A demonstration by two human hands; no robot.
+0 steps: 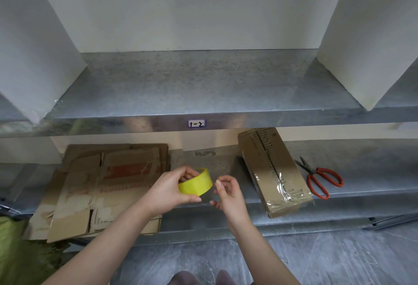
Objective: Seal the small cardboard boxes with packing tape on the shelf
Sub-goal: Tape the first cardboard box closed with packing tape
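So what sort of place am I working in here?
Most likely a storeroom or packing area: galvanised metal shelving with a handwritten label on its edge, flattened cardboard boxes stacked on the lower shelf near a taped box, and the left hand gripping a yellow tape roll.

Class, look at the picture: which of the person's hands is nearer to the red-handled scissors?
Right. The right hand is left of the scissors; the left hand, gripping the tape roll, is farther left.

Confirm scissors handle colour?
Red-orange handles on the scissors, lying on the lower shelf; head view.
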